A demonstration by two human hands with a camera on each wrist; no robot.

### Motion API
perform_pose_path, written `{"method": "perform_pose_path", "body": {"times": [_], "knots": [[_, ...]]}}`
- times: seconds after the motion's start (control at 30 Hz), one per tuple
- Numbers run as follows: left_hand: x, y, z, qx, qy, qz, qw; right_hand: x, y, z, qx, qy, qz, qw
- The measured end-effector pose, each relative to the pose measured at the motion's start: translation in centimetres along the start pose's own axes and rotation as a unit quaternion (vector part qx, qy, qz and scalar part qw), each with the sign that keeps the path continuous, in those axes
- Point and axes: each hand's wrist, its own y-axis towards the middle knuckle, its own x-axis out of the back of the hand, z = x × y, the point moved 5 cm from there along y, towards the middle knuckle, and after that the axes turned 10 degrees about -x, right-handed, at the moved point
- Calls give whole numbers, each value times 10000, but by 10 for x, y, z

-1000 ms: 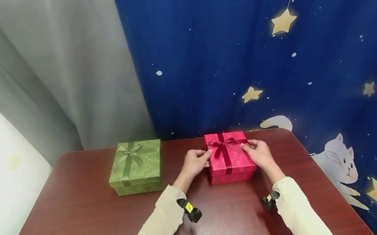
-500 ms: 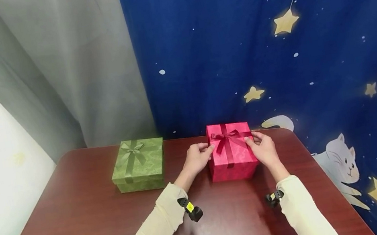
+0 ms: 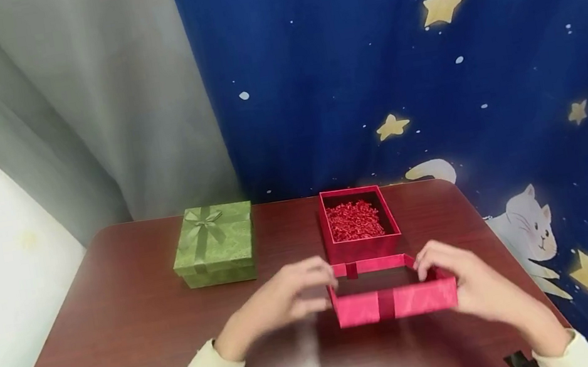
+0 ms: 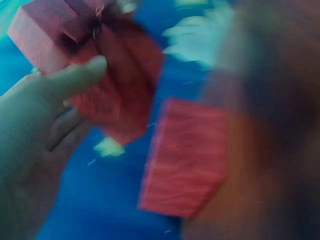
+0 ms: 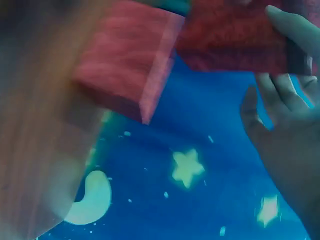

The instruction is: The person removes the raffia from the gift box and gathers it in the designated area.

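A pink-red gift box lid [image 3: 397, 302] hangs in front of its box, turned over with its open side up. My left hand [image 3: 287, 291] holds its left edge, fingers at the rim; in the left wrist view my thumb overlaps the face with the dark ribbon bow [image 4: 95, 25]. On the opposite side, my right hand [image 3: 473, 277] grips the lid, fingertips curled over the rim into it. Behind it stands the uncovered red gift box [image 3: 363, 249], partly filled with red shredded paper [image 3: 355, 222]. Both wrist views are blurred.
A closed green gift box [image 3: 214, 246] with a ribbon bow stands on the left of the brown table [image 3: 123, 336]. Grey curtain [image 3: 156, 102] and a blue star-printed curtain [image 3: 313, 79] hang right behind the table's back edge.
The pink-red lid has come off its box and moved toward the person, turned over. Both hands have moved back with it, and the box's shredded paper now shows. The green box remains in place.
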Motion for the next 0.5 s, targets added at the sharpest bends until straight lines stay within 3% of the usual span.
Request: {"method": "perform_pose_path", "body": {"times": [0.07,0.17,0.23,0.37,0.5], "knots": [[-16,-7,-9,-617,1187,547,9895,-12,-9,4,733,-866,122,9935],[-44,-15,-7,-1161,2537,950,9556,-34,-21,-5,1420,-1878,120,9718],[-61,-19,0,-1244,2853,1079,9442,-49,-27,-17,1642,-2297,190,9591],[-87,-28,15,-1226,3040,1348,9351,-78,-39,-42,1832,-2903,222,9390],[-100,-33,21,-1194,3168,1586,9275,-94,-50,-57,1696,-3110,223,9349]]}}
